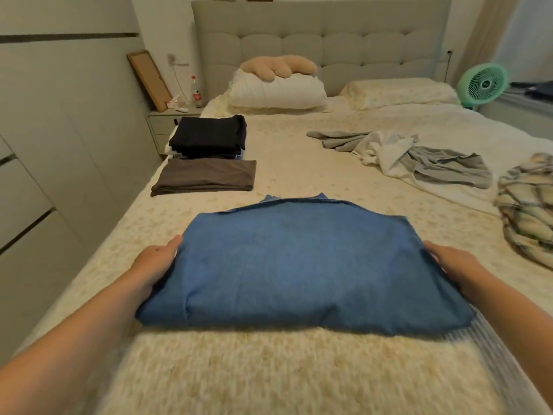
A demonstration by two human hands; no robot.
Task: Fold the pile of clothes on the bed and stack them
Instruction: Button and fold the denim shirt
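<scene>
Hands flanking blue garment edges

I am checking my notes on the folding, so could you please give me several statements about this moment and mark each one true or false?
1. The left hand and right hand hold opposite edges of the blue garment. True.
2. The blue garment lies on the dark stack. False: it lies apart, nearer the person.
3. A folded brown garment lies beside the dark stack. True.
4. Every garment is folded. False: the grey and white clothes lie crumpled.
</scene>
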